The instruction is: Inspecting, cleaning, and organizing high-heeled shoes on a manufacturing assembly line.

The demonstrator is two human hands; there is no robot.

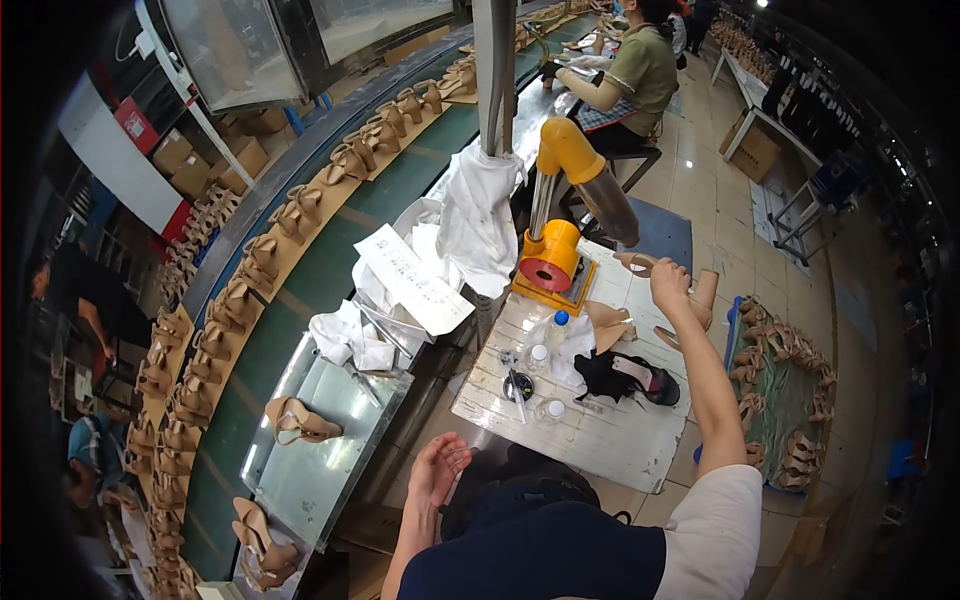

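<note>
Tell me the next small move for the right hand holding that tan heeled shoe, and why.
Probably draw the tan heeled shoe back toward the white worktable. The right hand grips it raised at the table's far edge, beside the orange machine, arm stretched out. The left hand lies open and empty near the lap, so it is free to meet the shoe.

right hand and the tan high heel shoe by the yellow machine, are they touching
Touching. The head view shows the right hand closed around the tan high heel shoe, with the shoe's toe and heel sticking out on either side of the fist.
</note>
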